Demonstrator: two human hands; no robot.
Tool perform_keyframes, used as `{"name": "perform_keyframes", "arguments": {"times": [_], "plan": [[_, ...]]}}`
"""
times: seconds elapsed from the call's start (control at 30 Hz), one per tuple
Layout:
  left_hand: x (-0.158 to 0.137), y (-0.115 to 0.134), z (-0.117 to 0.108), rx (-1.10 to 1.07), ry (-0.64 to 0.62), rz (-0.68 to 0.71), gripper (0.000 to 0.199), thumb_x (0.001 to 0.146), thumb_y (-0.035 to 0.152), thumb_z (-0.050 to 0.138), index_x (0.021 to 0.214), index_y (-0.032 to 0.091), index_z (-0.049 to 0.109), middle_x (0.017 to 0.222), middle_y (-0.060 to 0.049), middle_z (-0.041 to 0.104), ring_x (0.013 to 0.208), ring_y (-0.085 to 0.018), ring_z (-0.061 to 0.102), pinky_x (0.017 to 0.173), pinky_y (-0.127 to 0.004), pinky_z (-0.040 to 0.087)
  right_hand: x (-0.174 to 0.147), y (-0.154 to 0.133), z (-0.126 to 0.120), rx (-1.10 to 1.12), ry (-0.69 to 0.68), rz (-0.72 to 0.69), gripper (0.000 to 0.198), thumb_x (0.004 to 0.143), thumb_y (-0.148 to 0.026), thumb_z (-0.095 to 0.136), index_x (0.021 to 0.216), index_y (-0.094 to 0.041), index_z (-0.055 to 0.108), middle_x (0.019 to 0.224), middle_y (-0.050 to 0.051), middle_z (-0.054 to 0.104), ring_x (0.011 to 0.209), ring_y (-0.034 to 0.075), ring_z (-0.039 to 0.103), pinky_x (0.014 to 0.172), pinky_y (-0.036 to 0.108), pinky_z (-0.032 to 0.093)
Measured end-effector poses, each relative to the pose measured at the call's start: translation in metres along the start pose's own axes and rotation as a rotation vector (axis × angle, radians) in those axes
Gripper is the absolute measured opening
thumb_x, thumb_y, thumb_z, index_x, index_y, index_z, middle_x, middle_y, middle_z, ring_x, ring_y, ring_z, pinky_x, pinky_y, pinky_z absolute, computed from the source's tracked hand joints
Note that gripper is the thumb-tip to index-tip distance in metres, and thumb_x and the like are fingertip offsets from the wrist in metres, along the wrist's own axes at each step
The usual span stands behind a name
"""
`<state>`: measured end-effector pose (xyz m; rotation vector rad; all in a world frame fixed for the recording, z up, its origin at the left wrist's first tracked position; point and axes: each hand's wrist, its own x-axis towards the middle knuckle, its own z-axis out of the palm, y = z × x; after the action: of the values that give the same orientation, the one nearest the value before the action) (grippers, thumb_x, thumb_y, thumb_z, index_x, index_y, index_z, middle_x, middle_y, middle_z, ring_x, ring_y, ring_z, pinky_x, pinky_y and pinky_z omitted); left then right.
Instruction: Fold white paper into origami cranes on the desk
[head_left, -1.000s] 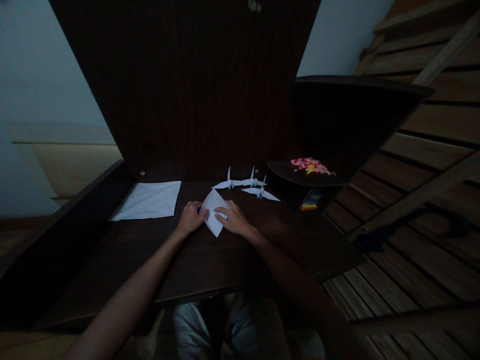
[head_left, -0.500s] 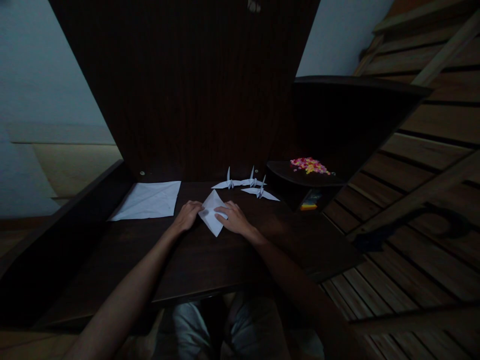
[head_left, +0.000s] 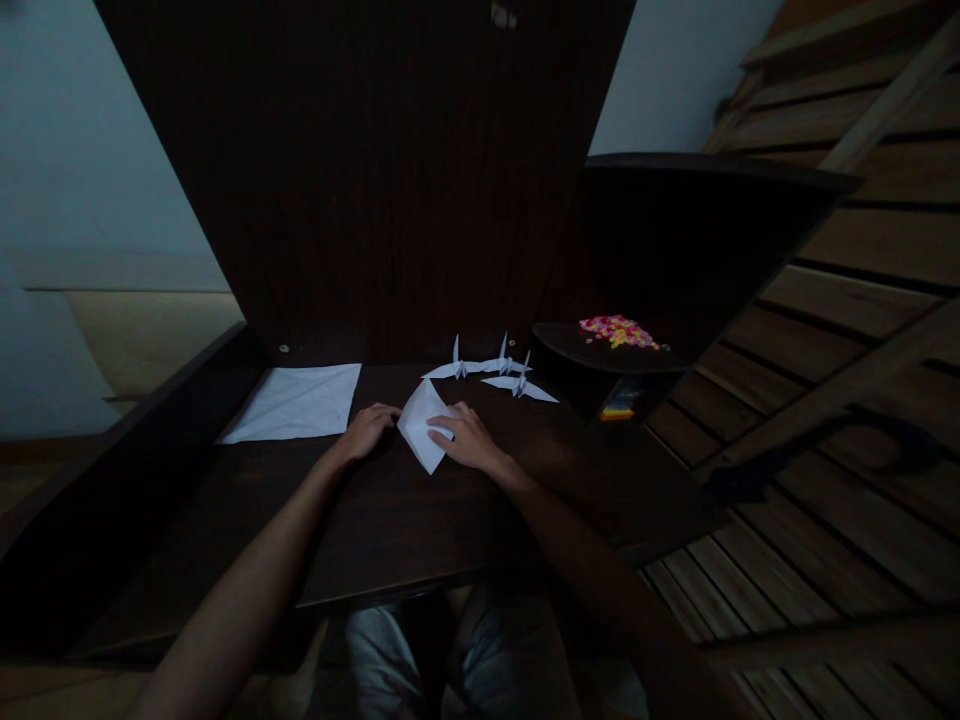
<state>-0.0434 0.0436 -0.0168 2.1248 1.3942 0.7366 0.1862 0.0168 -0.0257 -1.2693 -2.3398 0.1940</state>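
Observation:
A diamond-shaped folded sheet of white paper (head_left: 421, 422) lies on the dark desk in front of me, its left side curving up slightly. My right hand (head_left: 469, 438) rests over its right part, thumb and fingers spread on the paper and hiding that corner. Just left of the paper is my left hand (head_left: 367, 432), its fingers stretched toward the left edge and holding nothing; whether a fingertip touches the paper I cannot tell. Beyond it stand three white paper cranes, a left one (head_left: 460, 369), a back one (head_left: 505, 364) and a nearer right one (head_left: 521, 385).
A creased white sheet (head_left: 296, 402) lies at the left of the desk (head_left: 420, 540). Small pink and yellow pieces (head_left: 619, 331) are heaped on a corner shelf (head_left: 570, 345); a small colourful item (head_left: 619, 405) sits below it. A dark panel (head_left: 360, 180) rises behind.
My left hand has drawn back a little to the left, off the paper, whose left side now shows uncovered. My right hand stays on the paper.

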Motion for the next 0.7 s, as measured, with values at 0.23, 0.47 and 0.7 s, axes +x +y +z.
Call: {"name": "perform_keyframes", "arguments": {"times": [0.23,0.47,0.7], "plan": [[-0.0022,0.0067,0.0020,-0.004,-0.011,0.017,0.042,0.073,0.036,0.045,0.101,0.017,0.070,0.111,-0.008,0.067,0.105,-0.027,0.059,0.099,-0.041,0.042,0.0003,-0.0014,-0.0011,0.012,-0.019,0.031,0.031,0.090,-0.040,0.052,0.112,-0.024,0.067,0.107,0.009,0.059,0.106,0.024,0.043,0.093,0.040,0.036],[-0.0026,0.0062,0.0053,0.049,0.011,0.037,0.039,0.075,0.031,0.046,0.104,0.019,0.068,0.113,-0.008,0.066,0.106,-0.027,0.059,0.100,-0.043,0.041,0.0011,-0.0044,-0.0043,0.035,-0.051,0.061,0.032,0.090,-0.041,0.052,0.112,-0.024,0.067,0.107,0.009,0.057,0.106,0.024,0.041,0.095,0.042,0.034],[-0.0026,0.0039,0.0087,0.055,0.039,0.065,0.042,0.078,0.030,0.049,0.116,0.019,0.061,0.111,-0.008,0.067,0.105,-0.026,0.061,0.098,-0.043,0.043,0.0016,-0.0033,-0.0030,0.057,-0.037,0.069,0.032,0.089,-0.043,0.054,0.111,-0.025,0.068,0.107,0.009,0.053,0.108,0.024,0.041,0.095,0.040,0.036]]}}
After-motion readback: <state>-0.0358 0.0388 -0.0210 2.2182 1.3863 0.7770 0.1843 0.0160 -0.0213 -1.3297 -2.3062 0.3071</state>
